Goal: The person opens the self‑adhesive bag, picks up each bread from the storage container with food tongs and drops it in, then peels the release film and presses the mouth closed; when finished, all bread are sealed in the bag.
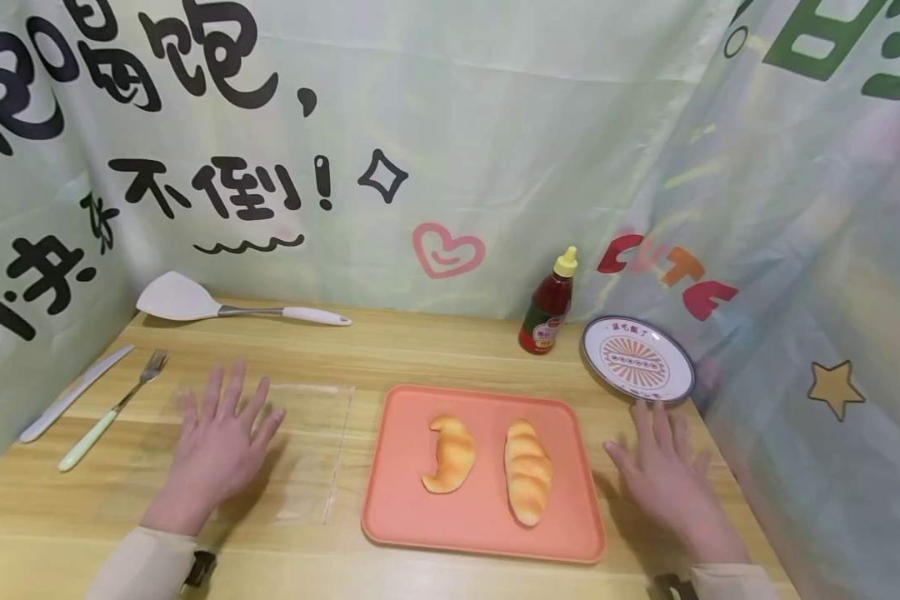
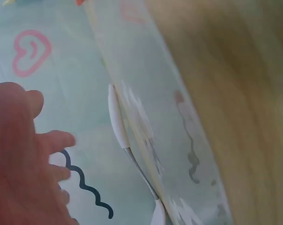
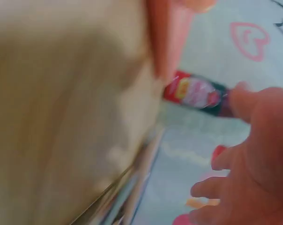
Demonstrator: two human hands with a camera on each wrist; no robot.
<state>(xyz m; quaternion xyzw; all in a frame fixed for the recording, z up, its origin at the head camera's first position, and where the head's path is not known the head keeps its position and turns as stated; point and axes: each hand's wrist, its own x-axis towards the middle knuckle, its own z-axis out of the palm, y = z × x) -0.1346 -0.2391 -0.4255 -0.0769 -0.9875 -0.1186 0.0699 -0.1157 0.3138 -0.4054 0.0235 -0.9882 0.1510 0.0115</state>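
Note:
My left hand is spread, palm down, over a clear flat sheet on the left of the table. My right hand is held likewise to the right of the pink tray, its fingertips close to the near rim of a patterned plate. Neither hand holds anything. On the tray lie a curved croissant and a longer scored bread roll. In the left wrist view, the loosely spread fingers show in front of the backdrop.
A fork and a table knife lie at the far left. Behind them is a white spatula along the table's back edge. A red sauce bottle with a yellow cap stands upright at the back. A printed cloth hangs behind the table.

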